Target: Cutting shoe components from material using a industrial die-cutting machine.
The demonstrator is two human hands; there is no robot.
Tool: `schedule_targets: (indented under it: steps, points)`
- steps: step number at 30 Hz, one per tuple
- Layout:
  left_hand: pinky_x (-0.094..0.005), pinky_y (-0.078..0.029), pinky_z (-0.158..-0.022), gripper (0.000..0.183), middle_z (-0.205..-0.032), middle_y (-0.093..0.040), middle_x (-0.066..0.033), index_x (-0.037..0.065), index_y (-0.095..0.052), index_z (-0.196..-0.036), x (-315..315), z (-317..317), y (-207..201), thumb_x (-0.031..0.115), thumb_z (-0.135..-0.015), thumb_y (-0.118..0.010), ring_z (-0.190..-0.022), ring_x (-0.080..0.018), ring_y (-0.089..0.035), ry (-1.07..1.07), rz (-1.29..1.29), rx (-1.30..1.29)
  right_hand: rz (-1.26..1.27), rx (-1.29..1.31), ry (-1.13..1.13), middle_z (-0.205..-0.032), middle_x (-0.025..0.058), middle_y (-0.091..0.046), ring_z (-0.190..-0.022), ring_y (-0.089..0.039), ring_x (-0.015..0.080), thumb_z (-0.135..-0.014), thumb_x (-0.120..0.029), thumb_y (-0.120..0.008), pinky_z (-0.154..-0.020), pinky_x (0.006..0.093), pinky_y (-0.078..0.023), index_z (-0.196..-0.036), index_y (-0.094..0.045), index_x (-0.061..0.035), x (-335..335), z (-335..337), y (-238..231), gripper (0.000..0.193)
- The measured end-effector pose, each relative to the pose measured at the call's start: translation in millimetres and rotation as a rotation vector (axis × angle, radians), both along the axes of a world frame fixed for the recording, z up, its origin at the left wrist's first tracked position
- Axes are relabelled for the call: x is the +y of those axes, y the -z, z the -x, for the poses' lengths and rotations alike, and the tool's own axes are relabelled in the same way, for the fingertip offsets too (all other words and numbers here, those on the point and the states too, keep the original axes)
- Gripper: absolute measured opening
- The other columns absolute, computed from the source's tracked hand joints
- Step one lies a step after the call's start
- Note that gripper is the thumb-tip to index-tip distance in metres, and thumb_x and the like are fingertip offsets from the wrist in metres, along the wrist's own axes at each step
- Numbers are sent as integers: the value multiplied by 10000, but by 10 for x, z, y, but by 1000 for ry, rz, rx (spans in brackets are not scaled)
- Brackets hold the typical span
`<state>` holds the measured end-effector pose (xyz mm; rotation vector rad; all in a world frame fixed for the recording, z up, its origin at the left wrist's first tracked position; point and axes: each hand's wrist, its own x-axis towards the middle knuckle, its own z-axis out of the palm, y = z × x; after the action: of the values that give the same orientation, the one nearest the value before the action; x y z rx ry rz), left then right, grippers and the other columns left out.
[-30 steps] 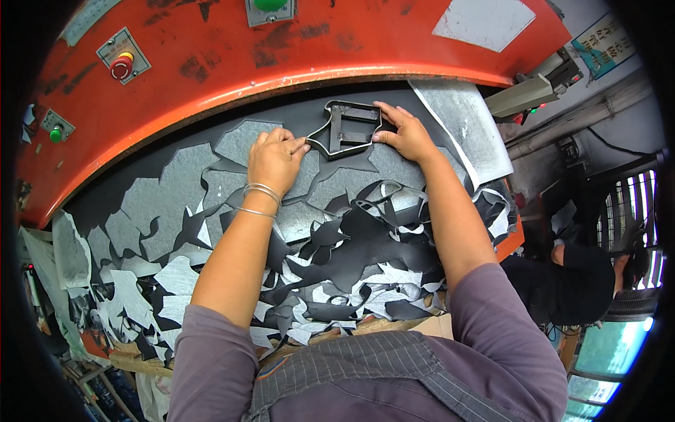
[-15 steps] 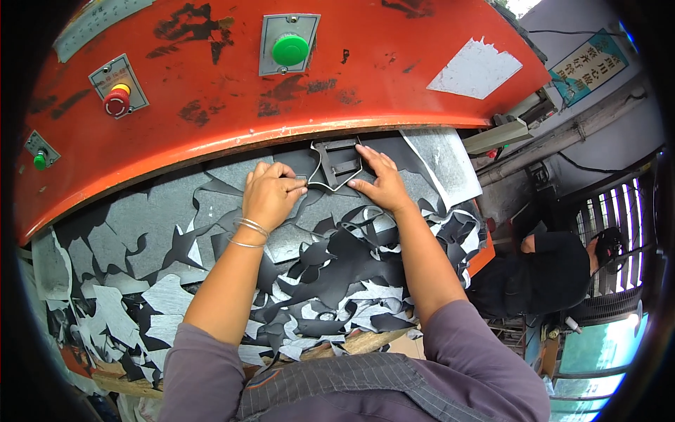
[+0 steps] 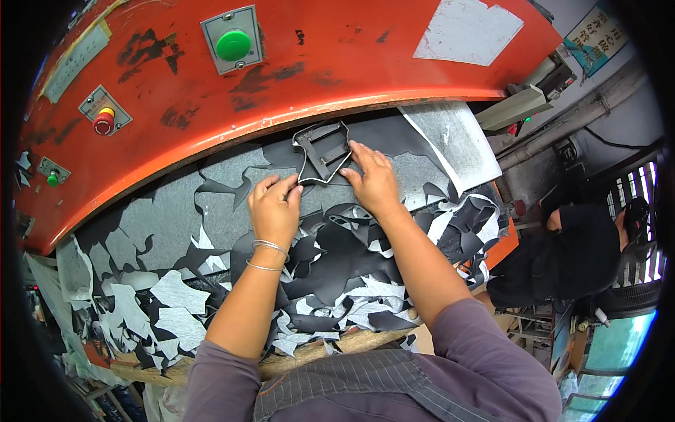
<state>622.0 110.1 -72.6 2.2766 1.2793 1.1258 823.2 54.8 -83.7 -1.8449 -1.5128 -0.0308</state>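
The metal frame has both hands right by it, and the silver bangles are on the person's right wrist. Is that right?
Not quite: the silver bangles are on the person's left wrist, as the head view shows. The metal frame does have the left hand and the right hand right by it.

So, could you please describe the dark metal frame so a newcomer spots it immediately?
Find the scuffed red machine front across the top. Below its edge, at the fingertips of the bare left hand and bare right hand, is the dark metal frame with crossbars. Unlike the thin black and grey sheet scraps, it has an open, barred outline.
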Motion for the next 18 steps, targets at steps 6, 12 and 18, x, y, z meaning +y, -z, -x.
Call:
schedule_targets:
  steps: [6,12,18]
  points:
    - [-369,-426,-848,181,-839,-703,-49,88,-718,-946,-6,-109,59,142,-774,-733,-895,-227,-631,-82,-53,-3,-25,-5,53,-1228,230,-589,-1178,-544,348,-818,-241,-694,-1054,454,-369,-1313,-509,-29,2,90,51,570]
    - [-372,-427,-869,130,-935,-692,-59,110,-699,-905,-6,-105,52,170,-791,-716,-947,-239,-619,-119,123,-6,84,-35,4,-1310,241,-525,-1272,-470,330,-772,-308,-721,-1106,448,-296,-1416,-346,15,-88,231,-99,813]
    - [-389,-424,-907,155,-1012,-683,-98,96,-697,-961,-28,-86,99,155,-818,-684,-1021,-267,-610,-73,0,24,139,113,19,-1337,204,-522,-1298,-444,316,-719,-352,-781,-1118,455,-270,-1433,-284,45,-85,176,-115,956]
